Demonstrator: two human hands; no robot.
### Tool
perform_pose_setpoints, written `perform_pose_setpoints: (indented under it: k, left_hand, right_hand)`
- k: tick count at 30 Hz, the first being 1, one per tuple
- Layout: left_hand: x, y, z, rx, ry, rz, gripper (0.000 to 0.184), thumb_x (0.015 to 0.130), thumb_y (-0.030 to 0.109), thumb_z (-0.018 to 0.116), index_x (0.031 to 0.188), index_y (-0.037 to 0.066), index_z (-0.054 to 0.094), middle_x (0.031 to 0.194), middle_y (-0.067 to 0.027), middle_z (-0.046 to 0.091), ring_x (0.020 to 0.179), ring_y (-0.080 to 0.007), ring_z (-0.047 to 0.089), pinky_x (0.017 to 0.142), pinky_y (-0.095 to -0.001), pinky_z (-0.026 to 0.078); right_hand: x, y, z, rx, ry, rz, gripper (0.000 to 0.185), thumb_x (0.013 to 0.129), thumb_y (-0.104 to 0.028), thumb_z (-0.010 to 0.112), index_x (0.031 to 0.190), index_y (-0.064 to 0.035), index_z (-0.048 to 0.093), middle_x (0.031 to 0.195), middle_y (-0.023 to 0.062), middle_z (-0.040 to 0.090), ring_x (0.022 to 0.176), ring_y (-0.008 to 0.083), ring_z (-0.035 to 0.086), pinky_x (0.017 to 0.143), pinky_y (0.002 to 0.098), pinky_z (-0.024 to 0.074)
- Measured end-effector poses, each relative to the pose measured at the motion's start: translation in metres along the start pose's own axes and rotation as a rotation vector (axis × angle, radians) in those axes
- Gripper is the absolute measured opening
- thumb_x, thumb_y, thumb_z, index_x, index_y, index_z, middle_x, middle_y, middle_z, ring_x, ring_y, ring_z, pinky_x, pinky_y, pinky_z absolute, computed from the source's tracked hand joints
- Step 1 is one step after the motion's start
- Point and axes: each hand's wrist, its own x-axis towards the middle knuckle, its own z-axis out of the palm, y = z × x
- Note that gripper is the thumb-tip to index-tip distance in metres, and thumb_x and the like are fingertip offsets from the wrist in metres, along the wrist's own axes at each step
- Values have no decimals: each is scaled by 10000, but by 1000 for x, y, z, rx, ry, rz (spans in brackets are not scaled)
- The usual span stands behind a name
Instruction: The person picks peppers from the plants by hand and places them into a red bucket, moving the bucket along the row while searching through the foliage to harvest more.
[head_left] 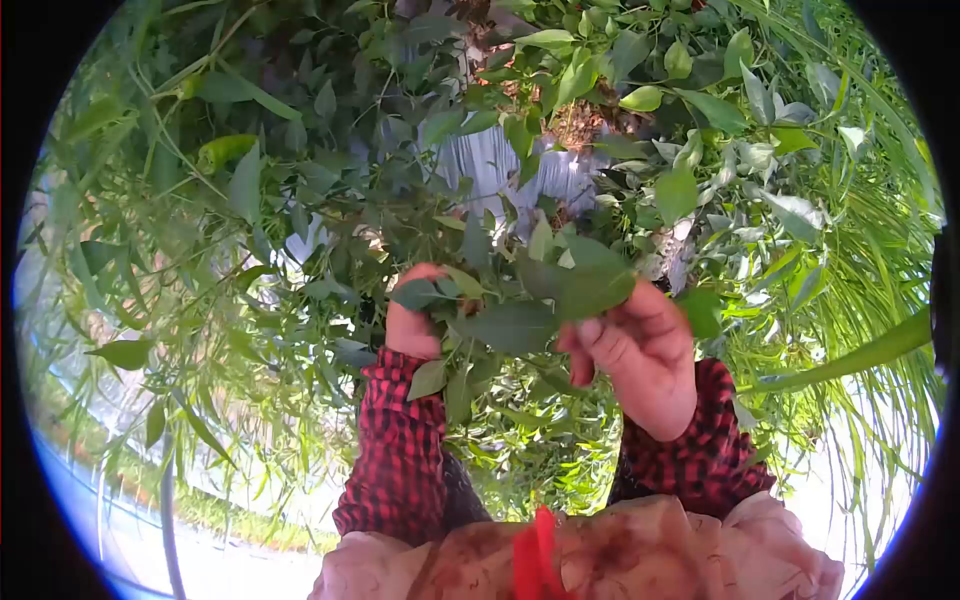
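Observation:
My left hand (pixel 410 325) reaches into a leafy green plant, its fingers hidden behind leaves. A dark leaf (pixel 415 292) lies across the front of it. My right hand (pixel 650 355) is closed among the foliage, with the thumb pressed towards the curled fingers. A broad green leaf (pixel 592 288) covers part of these fingers. Whatever they pinch, if anything, cannot be made out. Between both hands hangs another large leaf (pixel 510 327) on the same plant. Red and black checked sleeves (pixel 395 440) cover both forearms.
Dense stems and leaves surround both hands. Behind them, grey sheeting (pixel 480 165) and brown dry litter (pixel 580 125) show on the ground. Long grass-like blades (pixel 870 240) crowd the right side. A thin pole (pixel 168 510) stands at the lower left. A red ribbon (pixel 538 550) hangs at my front.

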Motion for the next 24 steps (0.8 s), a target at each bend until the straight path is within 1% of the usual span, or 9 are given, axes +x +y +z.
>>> perform_pose_setpoints:
  k: [2, 4, 6, 11, 15, 17, 18, 21, 24]
  left_hand:
    - [-2, -2, -3, -26, -110, 11, 195, 832, 194, 492, 887, 12, 540, 842, -106, 556, 719, -204, 544, 650, -331, 480]
    - [-6, -5, 8, 376, -158, 303, 204, 839, 151, 485, 978, 5, 520, 848, -123, 600, 809, -217, 607, 735, -353, 505]
    - [15, -7, -26, 212, -48, 193, 230, 829, 187, 497, 972, 9, 516, 828, -116, 587, 741, -204, 577, 671, -327, 483]
    - [6, 7, 14, -515, -363, -383, 319, 826, 297, 437, 930, 2, 496, 638, 2, 357, 531, -124, 338, 481, -267, 312]
    - [7, 10, 10, -297, -387, -237, 356, 835, 292, 420, 1036, 1, 459, 642, 32, 301, 541, -88, 303, 492, -245, 306]
    - [8, 5, 5, -278, -338, -204, 390, 836, 301, 420, 1084, 1, 446, 654, 25, 340, 546, -94, 330, 502, -254, 317]
    - [9, 5, 5, -333, -418, -225, 396, 838, 293, 422, 1107, 3, 442, 661, 23, 355, 552, -95, 344, 505, -261, 315]
    - [11, 4, 5, -448, -584, -272, 412, 841, 276, 427, 1152, 6, 434, 674, 18, 386, 565, -96, 370, 510, -276, 311]
    - [12, 3, -3, -577, -535, -304, 445, 846, 303, 436, 1189, 20, 412, 670, 20, 371, 557, -93, 371, 513, -286, 302]
  right_hand:
    - [33, 39, -27, 117, 278, -193, 518, 839, -199, 623, 1268, -20, 393, 1210, 99, 465, 1072, 204, 475, 935, 363, 382]
    - [60, 84, -48, -718, 166, -530, 522, 833, -170, 624, 1262, 3, 383, 1071, 148, 558, 945, 238, 561, 861, 303, 433]
    - [34, 93, -19, -140, -206, -131, 579, 818, -208, 637, 1272, 23, 360, 1133, 201, 527, 990, 266, 550, 880, 326, 429]
    - [-7, 136, 28, -1036, -333, -175, 496, 809, -147, 631, 1228, 17, 423, 1213, 183, 455, 1110, 252, 481, 902, 327, 393]
    - [-10, 127, 39, -942, -226, 10, 493, 829, -184, 600, 1230, 24, 403, 1222, 187, 439, 1106, 299, 479, 911, 353, 391]
    - [-2, 130, 25, -651, 13, -308, 584, 839, -239, 591, 1295, -2, 314, 1308, 202, 343, 1088, 376, 474, 915, 378, 400]
    - [4, 134, 23, 47, -23, -149, 569, 838, -205, 601, 1299, -32, 315, 1276, 145, 381, 1128, 323, 446, 926, 377, 387]
    - [12, 118, 0, 1085, 174, -34, 541, 831, -94, 599, 1299, -61, 330, 1265, 99, 394, 1121, 255, 454, 940, 353, 380]
    - [21, 117, -11, 901, 89, -53, 525, 818, 2, 571, 1287, -67, 346, 1254, 88, 401, 1101, 218, 470, 935, 348, 384]
